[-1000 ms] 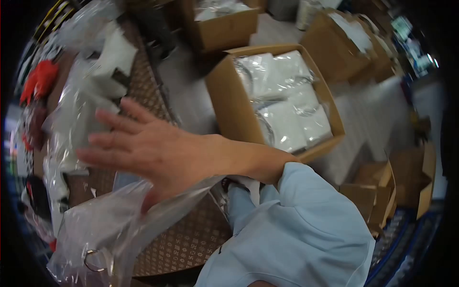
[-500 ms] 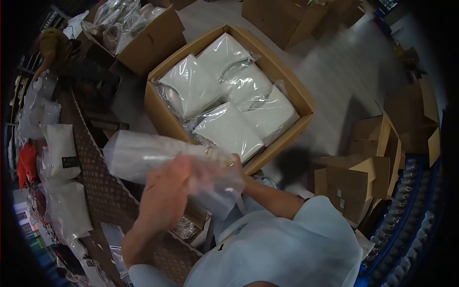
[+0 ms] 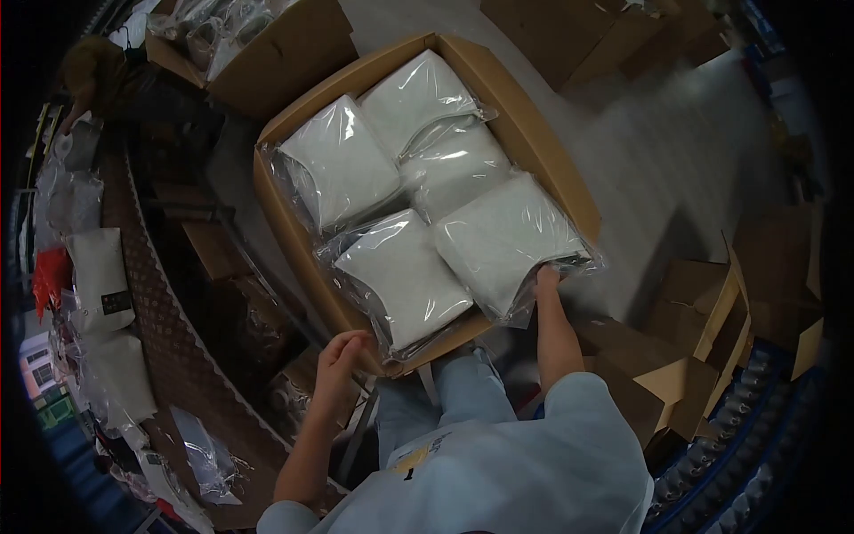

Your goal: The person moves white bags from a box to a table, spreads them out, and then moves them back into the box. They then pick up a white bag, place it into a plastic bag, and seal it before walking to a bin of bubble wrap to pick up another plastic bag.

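A white, soft-looking package point(image 3: 503, 236) in clear plastic lies at the right front of an open cardboard carton point(image 3: 286, 218), overlapping its rim. My right hand point(image 3: 547, 278) is closed on the package's near right corner, pinching the plastic. My left hand point(image 3: 342, 351) is at the carton's front left corner, its fingers curled together beside another plastic-wrapped package point(image 3: 405, 280); what they hold, if anything, is hidden. More wrapped white packages point(image 3: 342, 165) fill the carton behind these two.
On the left runs a long brown patterned table point(image 3: 165, 294) with white fabric pieces point(image 3: 98, 267) and clear plastic bags point(image 3: 206, 454). Open cartons point(image 3: 676, 356) stand at right beside a roller conveyor point(image 3: 738, 427). Another full carton point(image 3: 276, 53) is behind, near a person point(image 3: 93, 76) at upper left.
The loose clear plastic held in front of me is gone from there. My hands have parted: the right moved right onto the package, the left down toward the carton's front corner.
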A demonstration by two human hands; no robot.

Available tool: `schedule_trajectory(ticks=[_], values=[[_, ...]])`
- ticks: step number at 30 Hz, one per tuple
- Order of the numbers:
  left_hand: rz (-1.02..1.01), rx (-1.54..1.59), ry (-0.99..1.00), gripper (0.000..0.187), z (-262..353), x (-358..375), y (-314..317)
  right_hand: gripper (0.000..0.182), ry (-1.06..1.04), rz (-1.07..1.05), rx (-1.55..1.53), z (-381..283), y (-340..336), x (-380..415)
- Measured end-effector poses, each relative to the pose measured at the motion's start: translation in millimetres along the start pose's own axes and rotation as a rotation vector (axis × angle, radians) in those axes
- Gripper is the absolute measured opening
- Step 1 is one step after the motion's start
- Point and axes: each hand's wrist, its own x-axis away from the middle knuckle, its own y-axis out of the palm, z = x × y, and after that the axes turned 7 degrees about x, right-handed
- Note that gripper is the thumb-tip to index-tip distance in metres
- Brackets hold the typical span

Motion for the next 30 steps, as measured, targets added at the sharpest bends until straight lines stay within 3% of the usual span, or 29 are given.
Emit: schedule_trajectory(ticks=[4, 6, 8, 9, 11, 14, 17, 18, 19, 21, 22, 24, 25, 27, 30], values=[[0.264, 0.113, -0.148, 0.024, -50.0, 39.6, -42.3, 0.078, -0.044, 0.189, 0.302, 23.8, -21.5, 0.1], [0.347, 0.128, -0.206, 0.025, -56.6, 53.3, -46.8, 0.100, -0.455, 0.159, 0.315, 26.2, -7.7, 29.6], [0.446, 0.124, -0.232, 0.026, -61.2, 64.1, -47.4, 0.109, -0.854, 0.302, 1.233, -8.5, 36.3, 136.5], [0.452, 0.126, -0.236, 0.026, -64.6, 65.1, -46.9, 0.109, -0.853, 0.296, 1.239, -2.1, 50.2, 144.5], [0.456, 0.117, -0.262, 0.026, -74.3, 70.1, -47.3, 0.112, -0.545, -0.013, 1.554, 6.5, 63.7, 151.7], [0.450, 0.012, -0.265, 0.027, -87.8, 77.2, -50.0, 0.114, -0.498, -0.162, 1.605, 22.4, 56.8, 109.9], [0.510, 0.023, -0.233, 0.026, -88.3, 94.7, -57.8, 0.114, -0.760, -0.157, 1.861, 41.8, 43.2, 74.7], [0.645, 0.085, -0.186, 0.026, -79.9, 104.8, -58.9, 0.114, -0.809, -0.196, 1.834, 41.5, 35.9, 79.8], [0.646, -0.020, -0.227, 0.027, -68.0, 113.4, -61.9, 0.113, -0.888, -0.199, 1.841, 45.3, 21.1, 70.6], [0.699, -0.083, -0.245, 0.028, -61.5, 138.6, -85.2, 0.107, -0.829, -0.322, 1.885, 27.8, 14.1, 82.7], [0.807, -0.237, -0.168, 0.031, -71.2, 152.8, -104.4, 0.103, -0.686, -0.215, 1.982, 17.4, 25.6, 120.2], [1.014, -0.554, -0.089, 0.041, -102.2, 180.8, -154.7, 0.098, -0.978, -0.155, 1.928, 30.0, 7.1, 111.3], [1.124, -0.705, -0.087, 0.047, -124.6, 196.5, -182.7, 0.096, -0.997, -0.172, 1.927, 32.1, 10.4, 118.8], [1.263, -0.866, -0.247, 0.058, -149.8, 230.0, -234.1, 0.094, -1.076, -0.218, 1.959, 38.7, 17.8, 142.8], [1.418, -0.651, -0.491, 0.077, -177.0, 269.2, -315.0, 0.087, -1.228, -0.313, 1.926, 61.0, 28.6, 171.3]])
